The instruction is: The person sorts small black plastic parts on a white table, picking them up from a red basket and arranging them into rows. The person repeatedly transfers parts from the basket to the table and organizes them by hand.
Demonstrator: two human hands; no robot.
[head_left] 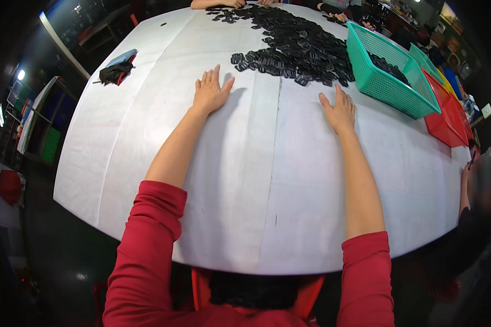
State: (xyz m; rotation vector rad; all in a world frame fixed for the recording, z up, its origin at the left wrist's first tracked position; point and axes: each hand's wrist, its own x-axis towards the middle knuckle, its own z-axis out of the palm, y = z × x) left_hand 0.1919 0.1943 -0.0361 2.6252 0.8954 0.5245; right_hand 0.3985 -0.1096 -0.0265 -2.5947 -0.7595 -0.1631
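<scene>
Both of the person's arms stretch out over the white table [245, 180], red sleeves pushed up past the elbows. The left hand [210, 91] lies flat on the tabletop, palm down, fingers spread a little and holding nothing — its fingertips stop just short of the near left edge of the pile of small black plastic parts [294, 46]. The right hand [339, 111] rests flat on the table the same way, open and empty, just near of the pile's near right fringe and apart from it. The pile itself spreads across the far middle of the table, thick at its centre and thinning toward the far left, where a few pieces lie loose. To its right stands a green mesh basket [384, 82] with more of the black parts in it, its near left corner close to the pile's edge; past it, farther right, sit a red basket [447, 122] and other coloured ones stacked behind. On the far left of the table lies a black cloth bundle [116, 70] on something blue and red. At the far edge other people's hands [240, 3] reach in — another person [477, 191] stands at the right side.
</scene>
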